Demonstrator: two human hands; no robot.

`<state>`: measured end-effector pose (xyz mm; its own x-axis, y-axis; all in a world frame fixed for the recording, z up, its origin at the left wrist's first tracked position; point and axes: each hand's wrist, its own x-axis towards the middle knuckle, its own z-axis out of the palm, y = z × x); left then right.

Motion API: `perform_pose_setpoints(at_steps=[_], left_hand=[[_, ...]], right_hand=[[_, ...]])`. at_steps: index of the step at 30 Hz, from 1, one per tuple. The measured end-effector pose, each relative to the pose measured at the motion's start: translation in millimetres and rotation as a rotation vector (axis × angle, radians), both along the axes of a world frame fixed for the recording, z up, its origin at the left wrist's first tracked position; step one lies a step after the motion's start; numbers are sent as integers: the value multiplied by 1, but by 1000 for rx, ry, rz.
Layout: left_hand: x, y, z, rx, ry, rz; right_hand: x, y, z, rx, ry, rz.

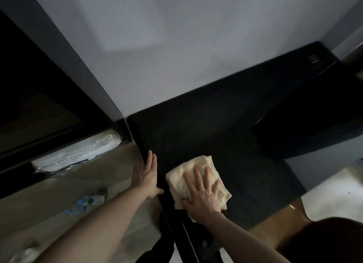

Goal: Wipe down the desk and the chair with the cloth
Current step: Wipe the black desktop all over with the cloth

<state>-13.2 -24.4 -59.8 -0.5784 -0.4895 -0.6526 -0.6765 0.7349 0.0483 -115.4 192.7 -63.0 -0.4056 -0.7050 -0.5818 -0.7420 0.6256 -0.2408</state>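
Currently the table-wiping step appears to be in hand: a crumpled cream cloth [198,182] is pressed flat onto the dark matte table [225,129] at lower centre by the right hand [202,194], fingers spread, while the left hand [147,176], fingers straight, is laid against the table's left edge. Next, a sweep toward the upper right is probably called for. Plastic bottles [86,202] are seen at lower left, and a folded white bundle [78,154] at left, neither blocking the cloth.
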Motion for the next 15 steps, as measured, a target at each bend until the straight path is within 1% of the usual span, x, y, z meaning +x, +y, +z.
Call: perform_pose_setpoints(at_steps=[5, 10, 15], left_hand=[[-5, 3, 4, -30, -41, -17], [-7, 6, 7, -22, -50, 20], [4, 28, 3, -88, -20, 49]], right_hand=[[31, 34, 0, -8, 0, -59], [51, 59, 4, 7, 2, -65], [60, 80, 10, 21, -16, -83]])
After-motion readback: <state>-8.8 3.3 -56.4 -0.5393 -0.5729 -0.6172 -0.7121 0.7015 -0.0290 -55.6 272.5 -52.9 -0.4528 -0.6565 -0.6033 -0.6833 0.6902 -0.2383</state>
